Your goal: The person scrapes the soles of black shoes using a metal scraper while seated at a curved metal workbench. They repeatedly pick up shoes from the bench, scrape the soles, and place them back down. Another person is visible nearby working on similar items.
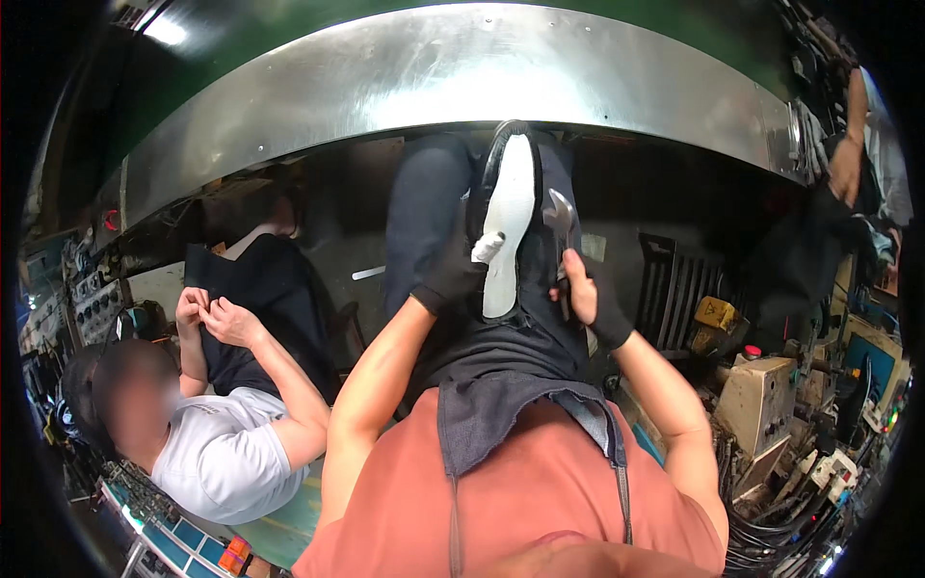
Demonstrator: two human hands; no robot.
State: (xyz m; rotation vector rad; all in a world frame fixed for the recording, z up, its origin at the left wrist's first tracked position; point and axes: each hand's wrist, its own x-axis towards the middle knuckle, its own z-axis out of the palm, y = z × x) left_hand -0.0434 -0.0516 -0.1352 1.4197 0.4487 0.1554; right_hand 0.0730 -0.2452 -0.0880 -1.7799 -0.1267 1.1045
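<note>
A black shoe (498, 173) lies lengthwise over my lap with its underside up, showing a long white insole board (511, 207). My left hand (458, 270), in a dark glove with a white-wrapped thumb, grips the shoe from its left side; the other fingers are lost against the dark cloth. Closed around a metal hand tool, my right hand (581, 289) is just right of the shoe. That tool (559, 214) has a shiny curved head, like a hammer or pincers, and stands apart from the insole board. Its handle is mostly hidden by my fingers.
A steel conveyor edge (482, 72) curves across the front, beside a green belt (318, 34). At left sits a co-worker (231, 433) with both hands raised together. To the right are a yellow box (715, 313), a control box with a red button (756, 395) and another person's arm (850, 144).
</note>
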